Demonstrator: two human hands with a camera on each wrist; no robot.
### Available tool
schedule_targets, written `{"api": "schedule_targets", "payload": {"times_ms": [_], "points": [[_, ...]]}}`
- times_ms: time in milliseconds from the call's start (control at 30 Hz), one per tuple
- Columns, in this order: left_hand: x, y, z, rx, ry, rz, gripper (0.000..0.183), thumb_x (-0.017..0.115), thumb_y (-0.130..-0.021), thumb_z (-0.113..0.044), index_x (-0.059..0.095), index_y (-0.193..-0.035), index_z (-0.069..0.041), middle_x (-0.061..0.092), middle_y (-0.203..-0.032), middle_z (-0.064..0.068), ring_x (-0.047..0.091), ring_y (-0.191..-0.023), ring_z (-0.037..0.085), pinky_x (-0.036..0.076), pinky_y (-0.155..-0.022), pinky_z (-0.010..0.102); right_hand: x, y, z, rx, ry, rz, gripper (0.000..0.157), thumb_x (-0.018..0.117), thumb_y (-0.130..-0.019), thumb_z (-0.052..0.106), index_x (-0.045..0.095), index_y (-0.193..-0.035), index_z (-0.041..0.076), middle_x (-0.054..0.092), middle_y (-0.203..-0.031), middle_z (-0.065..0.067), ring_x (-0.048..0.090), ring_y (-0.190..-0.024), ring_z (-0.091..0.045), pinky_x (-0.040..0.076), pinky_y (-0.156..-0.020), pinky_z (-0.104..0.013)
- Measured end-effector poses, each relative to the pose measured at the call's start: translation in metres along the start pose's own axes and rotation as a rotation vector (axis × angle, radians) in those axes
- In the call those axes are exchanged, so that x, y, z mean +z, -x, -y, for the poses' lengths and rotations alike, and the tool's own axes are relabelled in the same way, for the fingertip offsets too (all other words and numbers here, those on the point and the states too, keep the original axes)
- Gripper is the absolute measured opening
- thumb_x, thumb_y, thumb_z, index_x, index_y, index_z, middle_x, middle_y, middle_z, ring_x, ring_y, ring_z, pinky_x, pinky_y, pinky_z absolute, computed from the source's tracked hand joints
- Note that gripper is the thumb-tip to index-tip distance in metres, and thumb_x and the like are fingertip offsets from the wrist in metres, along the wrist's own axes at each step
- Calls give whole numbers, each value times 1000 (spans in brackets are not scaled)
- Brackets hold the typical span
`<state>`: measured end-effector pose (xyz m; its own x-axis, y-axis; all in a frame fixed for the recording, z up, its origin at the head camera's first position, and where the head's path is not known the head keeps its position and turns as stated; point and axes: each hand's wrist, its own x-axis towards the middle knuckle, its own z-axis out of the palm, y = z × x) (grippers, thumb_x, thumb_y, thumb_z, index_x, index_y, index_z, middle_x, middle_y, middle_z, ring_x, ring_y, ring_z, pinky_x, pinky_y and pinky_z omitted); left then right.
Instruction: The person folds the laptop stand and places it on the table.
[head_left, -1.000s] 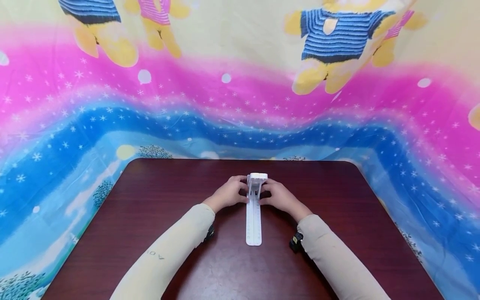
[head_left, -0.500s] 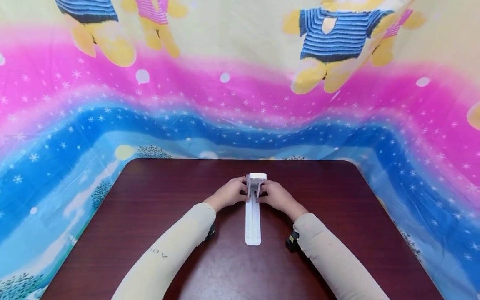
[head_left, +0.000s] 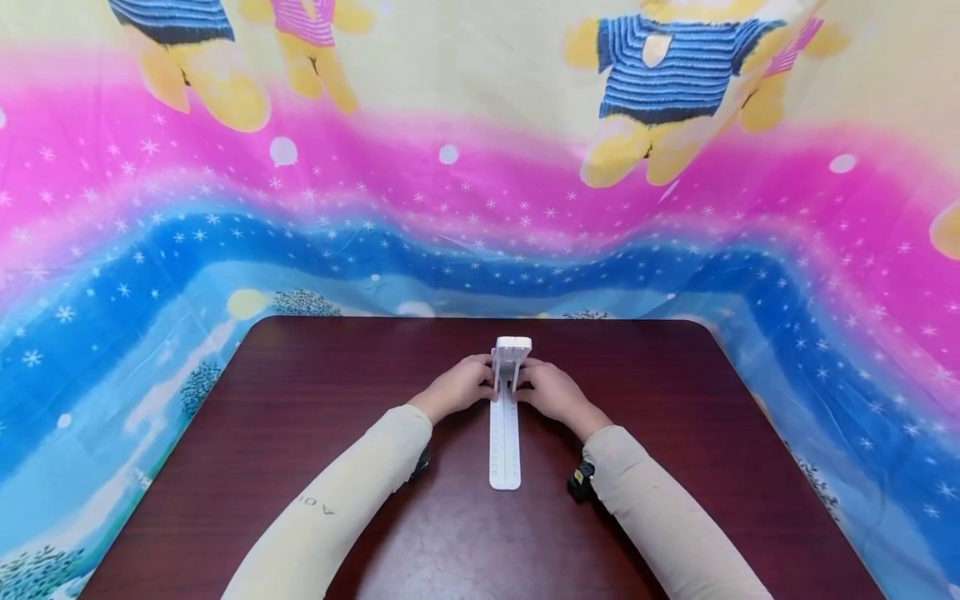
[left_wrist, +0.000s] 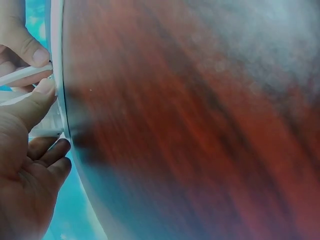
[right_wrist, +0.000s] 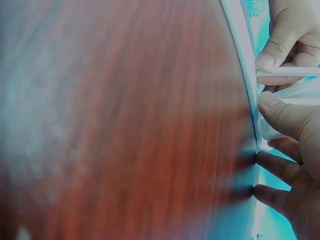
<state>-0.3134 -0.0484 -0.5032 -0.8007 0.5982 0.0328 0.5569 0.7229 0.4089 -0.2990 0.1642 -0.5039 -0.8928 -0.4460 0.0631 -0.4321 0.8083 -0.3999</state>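
Note:
A white folding stand (head_left: 505, 446) is at the middle of the table, its long slotted base bar pointing toward me. Two slim arms rise from the bar's far part to a white top piece (head_left: 513, 343). From the left, my left hand (head_left: 459, 389) grips the stand low on its arms, fingers behind and thumb in front. My right hand (head_left: 557, 395) holds it likewise from the right. In the left wrist view, the left thumb (left_wrist: 44, 89) presses a white arm; the right wrist view has the right thumb (right_wrist: 272, 101) at the stand's edge. Some fingertips are hidden behind the stand.
The dark red-brown table (head_left: 337, 342) has rounded far corners. Behind and beside it hangs a printed cloth (head_left: 480, 192) with bears and snowflakes. A small black camera (head_left: 581, 482) sits at the right sleeve's cuff.
The stand's top piece has risen slightly over the last half second. My right hand has shifted a little to the left, closer against the stand; the left hand has barely moved.

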Motion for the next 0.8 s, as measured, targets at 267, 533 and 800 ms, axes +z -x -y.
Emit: {"api": "schedule_targets", "payload": {"times_ms": [267,533,800], "points": [[0,-2,-1,-19,11,-42,10,75,-95,-23,80,-93,-13,64,-138,8,54,-135,24,45,-112,37,0,-4,0,22,-13,-29,14,81,-89,24,82,-103,21,72,-116,6,68,-108,-15,57,-91,-38],[-3,0,-6,-51,14,-93,15,75,-96,-22,80,-86,-12,70,-126,3,61,-123,20,51,-103,36,3,-7,1,66,-78,-76,7,81,-90,21,83,-97,20,74,-108,2,68,-101,-16,57,-84,-36],[-19,1,-8,-158,17,-156,17,73,-96,-31,81,-90,-17,74,-96,-5,61,-80,11,54,-73,28,-9,-5,6,160,-29,-138,11,77,-93,33,79,-90,22,70,-96,3,62,-77,-14,53,-69,-35]]}}
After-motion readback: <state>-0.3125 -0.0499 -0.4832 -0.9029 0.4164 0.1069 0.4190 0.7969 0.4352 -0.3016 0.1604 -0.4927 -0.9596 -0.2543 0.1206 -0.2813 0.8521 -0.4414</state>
